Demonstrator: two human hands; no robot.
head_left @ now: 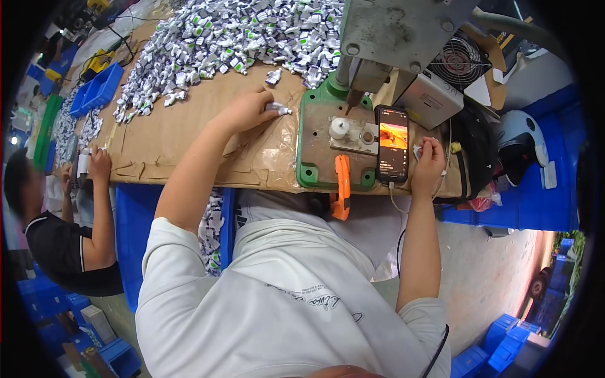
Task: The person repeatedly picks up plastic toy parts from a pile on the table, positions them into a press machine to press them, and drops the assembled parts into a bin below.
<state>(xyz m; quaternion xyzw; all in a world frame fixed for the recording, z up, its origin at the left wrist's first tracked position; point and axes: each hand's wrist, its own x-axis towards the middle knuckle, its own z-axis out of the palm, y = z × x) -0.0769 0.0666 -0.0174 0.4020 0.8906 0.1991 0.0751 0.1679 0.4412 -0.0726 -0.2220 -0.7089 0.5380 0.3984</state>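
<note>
My left hand [254,111] is closed on a small white plastic piece [278,109] with a narrow tip, low over the brown-covered table left of the press. The green press base [307,151] carries a metal fixture plate [360,142]. On that plate stands a round white part [339,128], beside the tip of the press ram [355,99]. My right hand [430,160] is closed right of an upright phone [392,148] with a lit screen. A small white piece [417,152] shows at its fingers, too small to name exactly.
A large heap of white, green and purple pieces [239,38] covers the table's far side. An orange handle-like object [342,188] juts over the front edge. A fan [459,57], a helmet [522,138] and a blue bin [137,233] surround me. A person [69,246] works at left.
</note>
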